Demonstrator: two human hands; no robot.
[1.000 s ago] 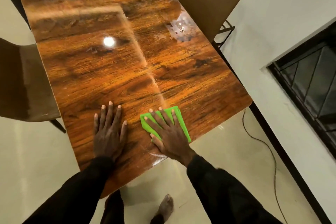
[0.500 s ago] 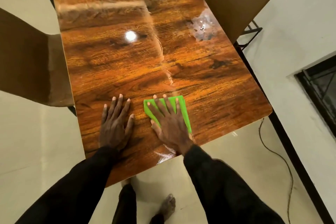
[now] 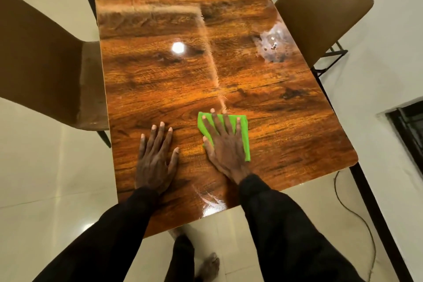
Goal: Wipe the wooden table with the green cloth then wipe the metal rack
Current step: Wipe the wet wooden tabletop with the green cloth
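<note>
A glossy wooden table (image 3: 274,121) runs away from me, its near end under my arms. The folded green cloth (image 3: 244,135) lies flat near the table's near end, right of centre. My right hand (image 3: 225,146) presses on it with straight, spread fingers. My left hand (image 3: 156,158) lies flat on the bare wood just left of the cloth, fingers straight. A wet, soapy smear (image 3: 272,46) sits on the table's right side, farther away. No metal rack is in view.
A brown chair (image 3: 41,62) stands at the table's left side and another brown chair (image 3: 325,7) at its right. A dark cable (image 3: 350,208) trails over the pale tiled floor on the right. A dark window frame (image 3: 409,126) is set in the white wall.
My right hand has slid the green cloth forward along the table, away from the near edge. My left hand has stayed flat beside it. The view has shifted, so the table sits farther right.
</note>
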